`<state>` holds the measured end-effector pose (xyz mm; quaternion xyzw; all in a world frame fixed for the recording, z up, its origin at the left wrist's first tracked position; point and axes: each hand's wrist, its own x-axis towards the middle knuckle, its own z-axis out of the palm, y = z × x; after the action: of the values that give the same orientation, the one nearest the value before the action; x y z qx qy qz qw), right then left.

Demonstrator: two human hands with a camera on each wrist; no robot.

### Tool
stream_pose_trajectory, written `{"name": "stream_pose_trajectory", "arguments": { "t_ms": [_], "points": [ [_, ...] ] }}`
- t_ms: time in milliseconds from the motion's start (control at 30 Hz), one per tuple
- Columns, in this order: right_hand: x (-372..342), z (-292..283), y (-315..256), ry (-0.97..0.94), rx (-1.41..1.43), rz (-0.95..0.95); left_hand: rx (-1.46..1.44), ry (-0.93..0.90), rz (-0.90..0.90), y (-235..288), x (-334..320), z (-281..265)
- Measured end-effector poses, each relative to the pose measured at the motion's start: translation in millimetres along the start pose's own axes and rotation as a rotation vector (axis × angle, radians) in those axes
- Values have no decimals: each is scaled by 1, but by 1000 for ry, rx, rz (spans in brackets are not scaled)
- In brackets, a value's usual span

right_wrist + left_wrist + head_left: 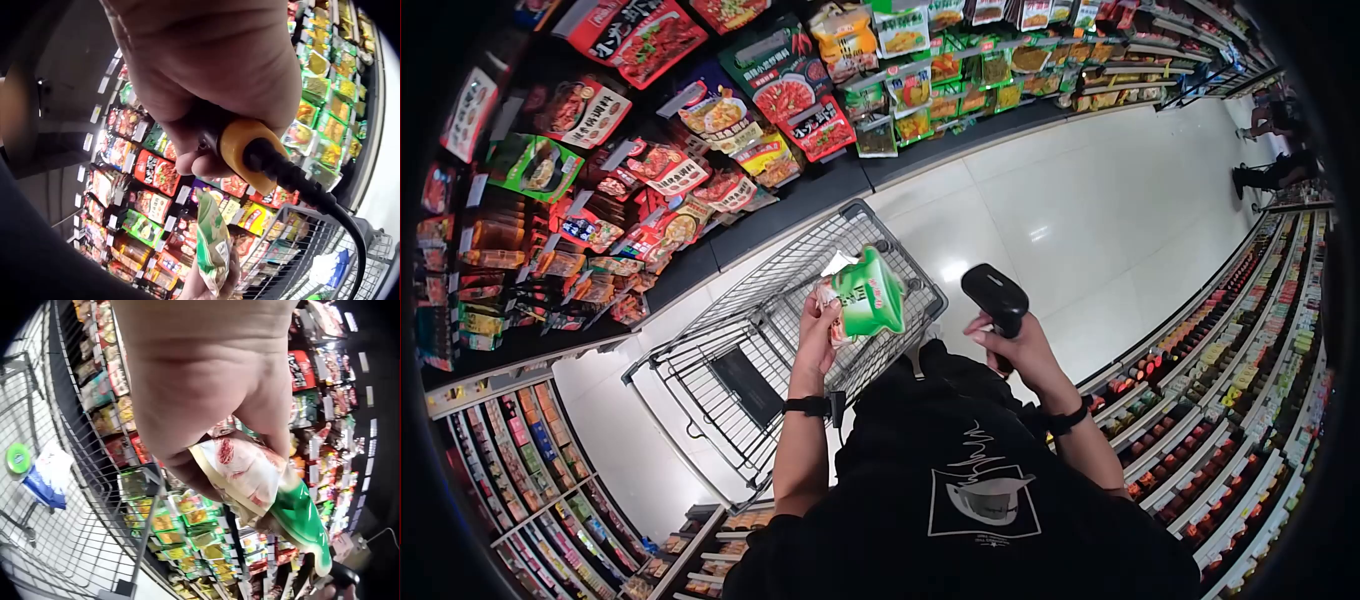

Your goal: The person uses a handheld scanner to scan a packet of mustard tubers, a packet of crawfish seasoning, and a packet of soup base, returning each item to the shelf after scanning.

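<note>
My left hand (pixel 815 335) grips a soft green seasoning packet (pixel 874 298) above the cart. In the left wrist view, a cream surface with red pictures (pixel 240 472) shows below the palm, beside the green end; I cannot tell whether this is one packet or two. In my right hand (pixel 1025 352) is a black barcode scanner (pixel 994 293), its head tilted up and toward the packet. The right wrist view shows the fingers wrapped round its handle, with an orange collar (pixel 240 147) and black cable (pixel 350 228) at the base.
A wire shopping cart (pixel 700 375) stands under the left hand. In it lie a green-lidded jar (pixel 19 459) and a blue-and-white bag (pixel 51 477). Shelves of seasoning packets (pixel 785 85) line the far side; more shelves (pixel 1230 400) curve along the right.
</note>
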<state>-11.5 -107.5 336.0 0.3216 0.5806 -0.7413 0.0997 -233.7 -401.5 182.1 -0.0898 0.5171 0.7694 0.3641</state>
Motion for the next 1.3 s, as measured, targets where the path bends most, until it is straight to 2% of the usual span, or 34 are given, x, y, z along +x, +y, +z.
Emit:
{"name": "stream_pose_trajectory", "arguments": {
  "t_ms": [100, 267, 333, 467, 567, 600, 733, 833, 867, 967, 1000, 1033, 1100, 1300],
  "points": [
    [7, 38, -35, 43, 83, -215, 82, -120, 92, 47, -10, 30],
    [17, 80, -58, 157, -13, -309, 78, -186, 281, 103, -41, 69],
    [19, 88, -67, 195, 1, -347, 9, -221, 328, 112, -47, 65],
    [25, 87, -89, 169, -66, -463, 54, -155, 350, 121, -68, 40],
    [29, 98, -105, 140, -120, -451, 156, -348, 239, 135, -83, 20],
    [28, 102, -110, 108, -167, -436, 152, -361, 231, 134, -88, 16],
    [22, 128, -118, 114, -352, -573, 388, -566, 1, 141, -107, -5],
    [14, 142, -122, 83, -410, -535, 405, -541, 33, 145, -119, -6],
    [18, 141, -114, 78, -385, -601, 409, -518, 72, 149, -126, -4],
    [14, 147, -112, 99, -100, -471, 391, -279, 232, 148, -128, -17],
    [16, 143, -108, 125, -132, -516, 334, -175, 311, 151, -130, -17],
    [9, 142, -111, 159, -139, -441, 261, -54, 312, 153, -130, -21],
    [7, 132, -101, 130, 65, -428, 143, 48, 403, 160, -135, -17],
    [-5, 134, -79, 119, 171, -351, 117, 107, 544, 154, -129, -23]
  ]
}}
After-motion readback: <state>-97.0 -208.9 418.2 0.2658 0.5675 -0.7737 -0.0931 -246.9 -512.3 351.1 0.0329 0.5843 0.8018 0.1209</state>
